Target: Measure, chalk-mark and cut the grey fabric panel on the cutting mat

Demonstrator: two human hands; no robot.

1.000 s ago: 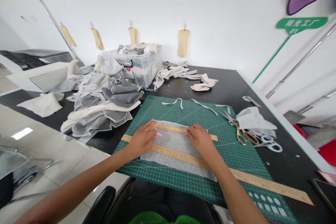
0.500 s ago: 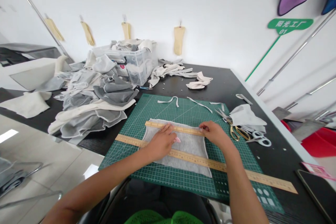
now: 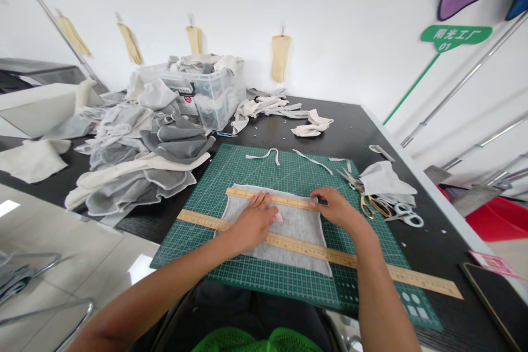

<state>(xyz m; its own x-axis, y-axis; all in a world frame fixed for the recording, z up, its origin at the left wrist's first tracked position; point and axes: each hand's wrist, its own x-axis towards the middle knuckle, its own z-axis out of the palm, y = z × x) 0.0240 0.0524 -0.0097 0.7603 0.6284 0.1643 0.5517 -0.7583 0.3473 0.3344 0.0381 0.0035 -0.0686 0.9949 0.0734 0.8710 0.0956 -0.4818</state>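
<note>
A grey cloth piece (image 3: 293,224) lies flat on the green cutting mat (image 3: 243,279). Across its upper part runs a short wooden ruler (image 3: 287,201); a longer wooden ruler (image 3: 307,248) crosses its lower part and reaches past the mat on the right. My left hand (image 3: 256,220) presses on the short ruler, its fingers laid out, with a small pink thing (image 3: 278,218) beside the thumb. At the right end of the short ruler, my right hand (image 3: 330,204) pinches the ruler's end and the cloth's upper right corner between thumb and fingers.
Scissors with gold handles (image 3: 368,206), white-handled scissors (image 3: 406,215) and cloth scraps (image 3: 386,180) lie right of the mat. A large cloth pile (image 3: 136,157) and a clear bin (image 3: 218,96) stand at the left. A phone (image 3: 495,297) rests at the right edge.
The view has shifted slightly. Both hands stay at the short ruler in nearly the same places, and the cloth and rulers look unmoved on the mat.
</note>
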